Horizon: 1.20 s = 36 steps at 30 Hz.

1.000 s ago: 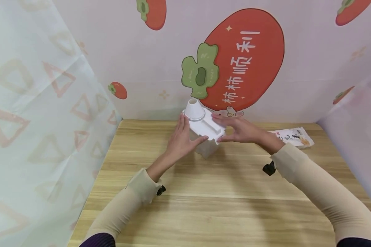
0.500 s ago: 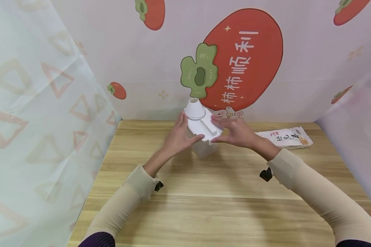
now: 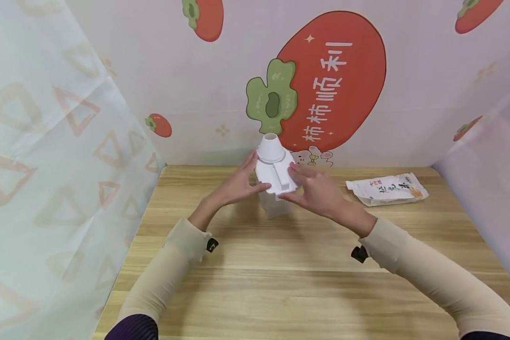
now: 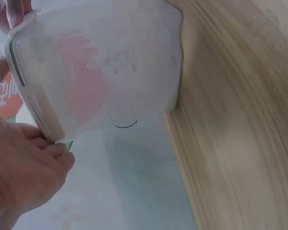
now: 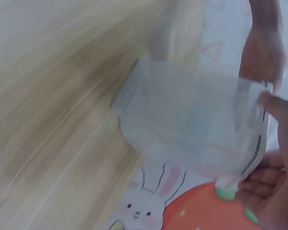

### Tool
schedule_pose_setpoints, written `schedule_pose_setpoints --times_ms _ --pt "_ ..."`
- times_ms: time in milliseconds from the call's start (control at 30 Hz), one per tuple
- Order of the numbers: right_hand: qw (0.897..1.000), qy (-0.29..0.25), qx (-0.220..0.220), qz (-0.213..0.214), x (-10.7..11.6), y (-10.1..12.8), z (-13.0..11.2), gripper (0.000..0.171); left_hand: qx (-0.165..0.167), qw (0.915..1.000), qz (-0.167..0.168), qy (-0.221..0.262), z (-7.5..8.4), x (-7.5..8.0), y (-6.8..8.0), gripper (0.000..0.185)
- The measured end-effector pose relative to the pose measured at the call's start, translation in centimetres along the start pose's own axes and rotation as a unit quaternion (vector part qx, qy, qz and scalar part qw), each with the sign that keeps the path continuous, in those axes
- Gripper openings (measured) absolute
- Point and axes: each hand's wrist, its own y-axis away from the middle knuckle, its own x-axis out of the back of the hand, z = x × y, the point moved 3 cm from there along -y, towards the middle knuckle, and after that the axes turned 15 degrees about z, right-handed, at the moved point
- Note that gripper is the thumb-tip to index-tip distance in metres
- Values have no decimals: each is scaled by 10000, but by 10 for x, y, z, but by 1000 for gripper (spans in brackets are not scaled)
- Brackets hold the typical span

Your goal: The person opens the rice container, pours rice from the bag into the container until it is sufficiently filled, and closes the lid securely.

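At the far middle of the tabletop (image 3: 280, 283) we clamp the translucent container (image 3: 276, 205) by its white lid (image 3: 275, 175) between left hand (image 3: 238, 185) and right hand (image 3: 316, 189), the lid's long axis running away from us, both hands equally near.

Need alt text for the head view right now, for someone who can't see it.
Both hands, left hand and right hand, hold a clear container by its white lid on a wooden table. A sealed packet lies to the right.

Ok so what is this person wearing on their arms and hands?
Both hands are bare: left hand, right hand. Each arm has a snug beige sleeve to the wrist, with a dark ribbed layer showing near the elbow. A small black device sits at each cuff.
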Motion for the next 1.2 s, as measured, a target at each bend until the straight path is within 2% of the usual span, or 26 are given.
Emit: schedule_pose_setpoints --times_ms 167,300,533,733,933,1100,1200 --pt "9991 323 105 267 -1 3 -14 82 -302 9991 -259 170 -6 3 -5 105" --pt "9971 580 228 431 -3 4 -22 79 -418 9973 -448 401 -11 6 -7 104" --pt "9909 1239 244 466 -6 2 -34 72 -509 9934 -678 772 -15 10 -10 103" --pt "9838 1748 227 334 -7 1 -44 75 -555 9910 -821 898 -16 12 -12 100" --pt "9833 1775 276 301 -5 2 -44 74 -527 9904 -914 896 -14 14 -10 100" --pt "9874 1513 290 356 -1 3 -40 70 -526 9918 -865 783 -14 15 -10 99" --pt "9905 1308 300 291 2 5 -38 73 -594 9929 -816 631 -13 15 -8 100"
